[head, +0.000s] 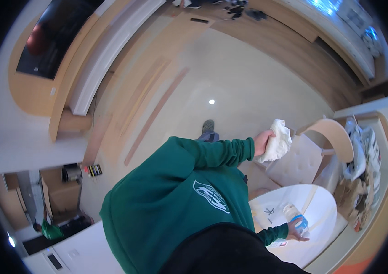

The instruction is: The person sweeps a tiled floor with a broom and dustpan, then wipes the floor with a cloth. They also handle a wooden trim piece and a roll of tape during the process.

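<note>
My left hand (263,142) is closed around a crumpled white cloth (278,142), held up in front of a chair (300,159) with a tufted cream seat and a curved wooden backrest. Lower down, my right hand (296,230) grips a clear plastic bottle (290,211) with a blue label. The bottle is over a white rounded table (317,202); whether it rests on the top I cannot tell. Several small dark pieces (269,211), perhaps screws, lie on the table beside the bottle. A printed paper (279,244) is partly hidden by my right sleeve.
Plastic bags (355,150) and crumpled brown paper (351,202) fill the bench behind the table. My shoe (208,126) is on the pale floor (249,75). A television (57,34) hangs at upper left. Another person (50,230) in green is at lower left.
</note>
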### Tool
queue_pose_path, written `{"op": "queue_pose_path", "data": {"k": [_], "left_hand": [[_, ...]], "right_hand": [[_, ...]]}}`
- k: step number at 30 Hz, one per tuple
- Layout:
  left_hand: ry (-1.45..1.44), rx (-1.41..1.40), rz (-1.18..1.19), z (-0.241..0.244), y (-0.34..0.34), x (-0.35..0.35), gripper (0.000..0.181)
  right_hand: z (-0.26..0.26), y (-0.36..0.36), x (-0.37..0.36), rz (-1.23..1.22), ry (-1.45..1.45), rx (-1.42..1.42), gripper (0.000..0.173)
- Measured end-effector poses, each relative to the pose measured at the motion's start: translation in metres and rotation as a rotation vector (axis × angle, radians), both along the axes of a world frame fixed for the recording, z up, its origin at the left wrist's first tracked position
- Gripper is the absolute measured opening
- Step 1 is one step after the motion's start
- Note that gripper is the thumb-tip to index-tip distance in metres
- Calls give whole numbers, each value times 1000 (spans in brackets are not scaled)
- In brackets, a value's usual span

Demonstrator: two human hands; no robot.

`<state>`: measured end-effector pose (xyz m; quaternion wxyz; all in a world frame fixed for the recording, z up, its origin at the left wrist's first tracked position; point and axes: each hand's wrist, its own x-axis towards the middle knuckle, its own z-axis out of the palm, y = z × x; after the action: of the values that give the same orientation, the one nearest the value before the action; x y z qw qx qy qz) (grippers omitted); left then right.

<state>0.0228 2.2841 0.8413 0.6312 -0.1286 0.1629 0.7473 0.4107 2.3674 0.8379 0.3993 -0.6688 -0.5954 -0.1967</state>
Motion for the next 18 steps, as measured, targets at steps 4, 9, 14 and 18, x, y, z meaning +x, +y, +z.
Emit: {"op": "queue_pose_path", "data": {"k": [4, 9, 14, 18], "left_hand": [[79, -68, 43, -11, 1, 10, 50], [287, -111, 98, 12, -27, 5, 53], [498, -295, -19, 0, -40, 0, 58], [803, -282, -135, -12, -54, -19, 61]], "right_hand": [[-24, 9, 12, 91, 43, 6, 104], [-31, 4, 26, 360, 269, -133, 94], [-22, -13, 22, 545, 454, -267, 84], [-37, -10, -21, 554, 562, -311, 77]]}}
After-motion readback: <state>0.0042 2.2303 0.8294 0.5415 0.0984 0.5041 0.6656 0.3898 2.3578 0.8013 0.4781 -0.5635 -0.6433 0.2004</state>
